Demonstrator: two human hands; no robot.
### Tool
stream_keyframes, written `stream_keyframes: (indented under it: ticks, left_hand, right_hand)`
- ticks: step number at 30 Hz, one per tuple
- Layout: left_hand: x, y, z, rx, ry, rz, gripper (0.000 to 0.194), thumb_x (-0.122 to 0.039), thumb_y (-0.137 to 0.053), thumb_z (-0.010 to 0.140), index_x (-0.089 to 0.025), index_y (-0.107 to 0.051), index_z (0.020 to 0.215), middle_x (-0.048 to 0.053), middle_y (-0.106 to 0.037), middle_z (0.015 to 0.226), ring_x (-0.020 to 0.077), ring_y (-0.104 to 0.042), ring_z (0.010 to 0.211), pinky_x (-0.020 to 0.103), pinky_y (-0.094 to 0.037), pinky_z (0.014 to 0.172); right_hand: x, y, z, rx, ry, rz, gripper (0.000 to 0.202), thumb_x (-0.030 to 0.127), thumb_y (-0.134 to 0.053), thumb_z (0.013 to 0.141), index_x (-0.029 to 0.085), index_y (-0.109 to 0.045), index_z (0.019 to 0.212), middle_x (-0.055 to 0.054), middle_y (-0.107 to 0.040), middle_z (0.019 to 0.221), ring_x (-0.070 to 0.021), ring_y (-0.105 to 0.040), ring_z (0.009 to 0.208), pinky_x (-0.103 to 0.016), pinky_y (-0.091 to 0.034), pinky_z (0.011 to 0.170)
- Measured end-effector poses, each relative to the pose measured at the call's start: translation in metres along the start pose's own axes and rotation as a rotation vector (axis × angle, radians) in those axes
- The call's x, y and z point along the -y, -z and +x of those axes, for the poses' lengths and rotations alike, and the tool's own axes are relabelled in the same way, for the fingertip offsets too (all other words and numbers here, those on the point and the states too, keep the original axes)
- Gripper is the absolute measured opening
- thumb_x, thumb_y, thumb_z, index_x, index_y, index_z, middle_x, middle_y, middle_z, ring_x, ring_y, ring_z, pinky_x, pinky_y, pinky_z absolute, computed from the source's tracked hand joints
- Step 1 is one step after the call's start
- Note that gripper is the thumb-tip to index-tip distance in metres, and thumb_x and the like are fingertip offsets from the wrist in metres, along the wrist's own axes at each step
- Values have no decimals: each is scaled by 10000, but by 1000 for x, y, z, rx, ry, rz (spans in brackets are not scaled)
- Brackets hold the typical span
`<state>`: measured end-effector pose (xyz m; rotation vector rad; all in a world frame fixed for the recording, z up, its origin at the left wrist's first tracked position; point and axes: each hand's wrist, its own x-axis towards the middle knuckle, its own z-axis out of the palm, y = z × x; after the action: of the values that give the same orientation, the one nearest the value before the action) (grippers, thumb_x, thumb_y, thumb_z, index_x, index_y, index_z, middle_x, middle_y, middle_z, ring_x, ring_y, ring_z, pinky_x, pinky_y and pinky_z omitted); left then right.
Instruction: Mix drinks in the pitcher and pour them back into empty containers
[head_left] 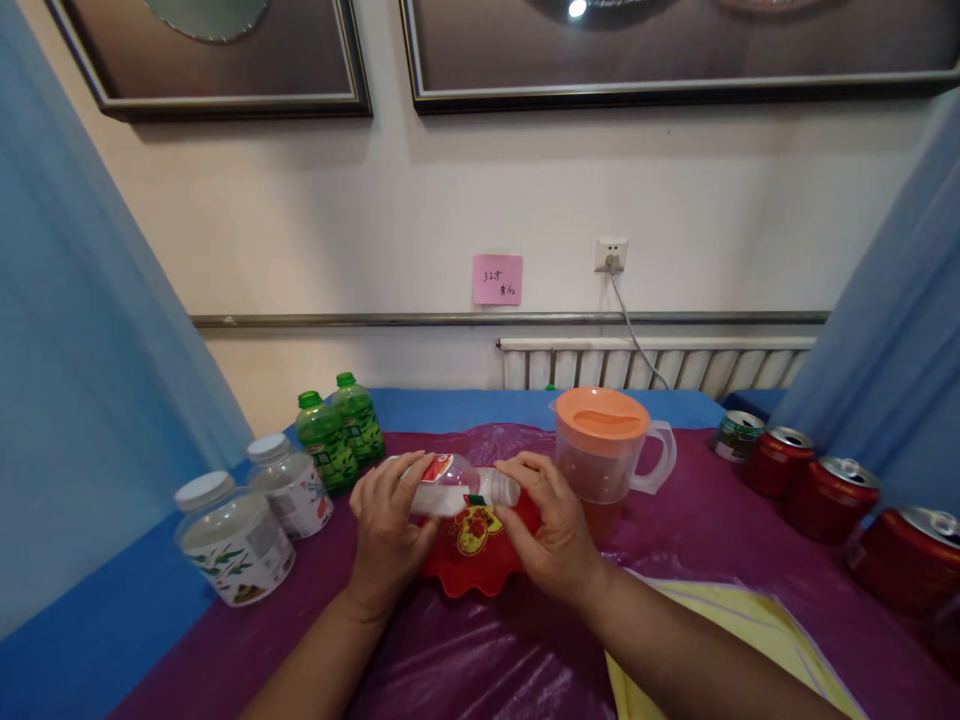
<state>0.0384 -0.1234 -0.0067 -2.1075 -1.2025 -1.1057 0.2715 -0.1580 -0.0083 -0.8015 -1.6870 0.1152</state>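
Note:
A clear plastic bottle [457,482] with a red and white label lies on its side between my hands, its white cap [505,490] pointing right. My left hand [391,520] is wrapped round the bottle's body. At the other end my right hand [551,520] has its thumb and fingers closed on the cap. Beneath the bottle is a red scalloped tray [480,575] with a yellow pattern, partly hidden by the hands. Just beyond my right hand stands a clear pitcher [596,475] with an orange lid and some liquid inside.
Two white-capped jars [236,545] and two green bottles [326,440] line the left side. Several cans [829,495] stand along the right. A yellow cloth [720,610] lies under my right forearm, on the purple table cover [450,670]. Behind are a radiator [697,365] and a wall socket [611,255].

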Motion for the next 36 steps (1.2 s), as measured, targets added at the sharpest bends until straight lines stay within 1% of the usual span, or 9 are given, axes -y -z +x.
stream_keyframes:
  ticks: [4, 7, 9, 11, 17, 20, 22, 27, 36]
  left_hand:
    - [0, 0, 0, 7, -11, -16, 540, -275, -594, 827, -223, -543, 1361, 136, -650, 1295, 335, -564, 1222, 499, -334, 1083]
    - [0, -1, 0, 17, -27, -16, 531, -284, -597, 836, -236, -542, 1361, 133, -649, 1298, 331, -563, 1229, 496, -332, 1086]
    - [-1, -1, 1, 21, -28, -9, 528, -275, -597, 835, -243, -544, 1360, 130, -651, 1301, 328, -566, 1230, 493, -332, 1086]
    - [-1, -2, 1, 22, -24, -5, 524, -273, -596, 837, -248, -545, 1358, 127, -654, 1299, 326, -568, 1229, 492, -331, 1087]
    - [2, -4, 1, 15, -5, 4, 535, -252, -601, 824, -242, -543, 1356, 130, -651, 1306, 331, -566, 1232, 504, -329, 1090]
    - [2, -4, 1, 16, -17, 17, 527, -232, -594, 829, -234, -543, 1354, 133, -651, 1302, 330, -568, 1228, 508, -333, 1087]
    - [1, -3, 2, 22, -29, 15, 523, -222, -585, 835, -228, -542, 1356, 135, -653, 1300, 326, -574, 1223, 511, -333, 1093]
    - [0, -3, 2, 37, -23, 3, 533, -254, -596, 832, -232, -553, 1363, 130, -655, 1315, 328, -569, 1241, 518, -313, 1118]
    - [5, -4, 1, 34, 69, -29, 574, -234, -610, 799, -235, -546, 1369, 124, -642, 1330, 328, -570, 1243, 505, -346, 1100]
  right_hand:
    - [0, -1, -2, -20, -98, -34, 661, 319, -692, 872, 197, -430, 1467, -156, -574, 1353, -279, -580, 1235, -475, -493, 1043]
    - [-2, 1, 0, 9, -215, 2, 468, 413, -708, 866, 188, -572, 1253, -95, -683, 1085, -235, -669, 965, -386, -556, 858]
    - [-3, 2, 2, 63, -265, 44, 309, 437, -683, 891, 203, -623, 1083, -37, -694, 898, -190, -660, 787, -320, -545, 728]
    - [-3, 3, 3, 92, -276, 76, 246, 419, -653, 922, 210, -632, 1050, -19, -699, 854, -168, -650, 734, -293, -532, 688]
    - [-5, 1, 0, 37, -76, 44, 405, 242, -625, 910, 239, -583, 1313, -93, -655, 1190, -219, -644, 1093, -375, -537, 955]
    - [-5, 0, -2, 27, -74, -4, 575, 261, -663, 880, 229, -488, 1427, -128, -585, 1331, -256, -583, 1233, -438, -495, 1047]
    - [-4, 0, -3, 25, -141, -25, 632, 329, -696, 869, 192, -453, 1436, -143, -607, 1295, -272, -602, 1197, -452, -504, 1023]
    - [-6, 2, -1, 80, -199, 31, 259, 381, -611, 949, 201, -610, 1135, -70, -691, 990, -212, -658, 902, -357, -537, 840]
    - [-3, 6, 0, -39, -42, 58, 339, 241, -610, 908, 217, -551, 1241, -92, -663, 1088, -228, -637, 1005, -383, -533, 889]
